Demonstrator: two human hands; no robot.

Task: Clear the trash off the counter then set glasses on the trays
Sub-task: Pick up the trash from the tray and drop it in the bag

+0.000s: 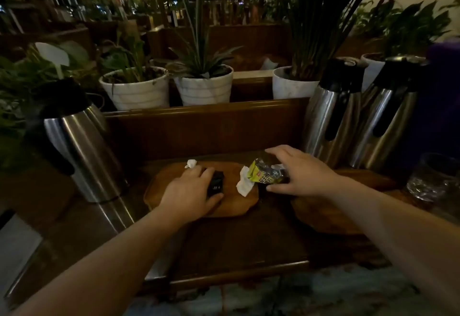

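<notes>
Left hand (190,192) grips black packet (217,183) on wooden tray (234,203), print unreadable. Right hand (302,173) grips yellow wrapper (262,172): dark Chinese characters, red logo.

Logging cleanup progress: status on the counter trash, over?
Left grip holds black packet on wooden tray. Right grip holds yellow-green snack wrapper. Two crumpled tissues lie on tray. Glass stands far right.

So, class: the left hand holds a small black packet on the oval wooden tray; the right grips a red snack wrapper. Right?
Wrong colour: the head view shows the right hand gripping a yellow-green snack wrapper, not red. The left hand does hold the small black packet on the oval wooden tray.
</notes>
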